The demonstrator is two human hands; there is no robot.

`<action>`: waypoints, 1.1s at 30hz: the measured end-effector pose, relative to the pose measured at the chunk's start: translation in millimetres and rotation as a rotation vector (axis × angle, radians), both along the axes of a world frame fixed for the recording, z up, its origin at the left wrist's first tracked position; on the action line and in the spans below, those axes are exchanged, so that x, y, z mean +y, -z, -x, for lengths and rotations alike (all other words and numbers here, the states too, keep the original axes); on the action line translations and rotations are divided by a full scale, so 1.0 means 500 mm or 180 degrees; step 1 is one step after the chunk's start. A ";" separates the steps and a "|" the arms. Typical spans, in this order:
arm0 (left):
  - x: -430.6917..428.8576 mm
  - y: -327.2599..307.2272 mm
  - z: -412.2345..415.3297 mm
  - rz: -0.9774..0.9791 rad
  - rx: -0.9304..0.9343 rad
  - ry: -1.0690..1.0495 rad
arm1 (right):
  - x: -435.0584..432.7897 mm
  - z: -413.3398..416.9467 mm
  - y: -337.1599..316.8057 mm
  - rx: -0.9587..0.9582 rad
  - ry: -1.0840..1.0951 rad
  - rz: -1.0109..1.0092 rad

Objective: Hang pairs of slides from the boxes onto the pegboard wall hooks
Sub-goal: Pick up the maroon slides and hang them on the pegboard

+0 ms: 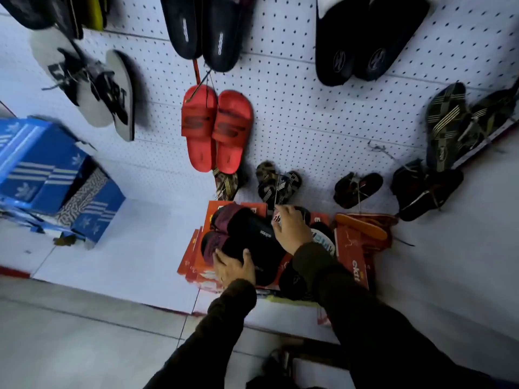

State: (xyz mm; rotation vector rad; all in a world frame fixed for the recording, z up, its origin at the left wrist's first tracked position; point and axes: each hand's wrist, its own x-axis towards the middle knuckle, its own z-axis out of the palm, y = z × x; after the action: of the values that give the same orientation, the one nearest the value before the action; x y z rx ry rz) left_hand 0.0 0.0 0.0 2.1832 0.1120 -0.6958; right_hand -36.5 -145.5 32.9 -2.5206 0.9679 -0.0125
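A pair of black slides with maroon footbeds [247, 237] lies on top of red-orange shoe boxes [196, 256] at the foot of the white pegboard wall [309, 113]. My left hand [234, 266] grips the near end of the lower slide. My right hand [292, 226] rests on the far end of the pair, fingers curled over the strap area. A red pair [217, 130] hangs from a hook by a cord just above the boxes.
Black pairs [207, 29] [365, 43] hang higher up; a grey pair [92, 85] hangs at left. Small dark and patterned pairs [278, 183] [356, 189] [427, 189] hang low. Blue boxes [47, 175] stack at left. An orange sandal [362, 226] lies in an open box.
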 end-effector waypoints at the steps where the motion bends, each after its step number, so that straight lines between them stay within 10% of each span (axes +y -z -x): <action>1: 0.001 0.016 -0.001 -0.0147 0.0540 -0.0298 | -0.004 -0.012 0.012 0.0244 -0.0003 -0.0151; 15: 0.048 0.078 -0.008 0.1476 0.2460 -0.1656 | -0.032 -0.071 0.043 0.1141 0.0256 -0.1142; 22: 0.114 0.071 -0.036 0.1600 0.2149 -0.1753 | -0.003 -0.048 0.052 0.1119 0.0864 -0.2449; 33: 0.139 -0.084 -0.172 0.2215 0.0955 -0.0995 | 0.054 -0.065 -0.060 -0.0734 0.1296 -0.2939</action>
State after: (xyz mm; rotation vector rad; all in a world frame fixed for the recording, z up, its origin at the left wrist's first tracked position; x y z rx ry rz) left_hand 86.1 69.4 42.1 1.3545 0.3093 -0.7393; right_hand -3.8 -118.4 63.1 -1.4344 1.0515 0.0169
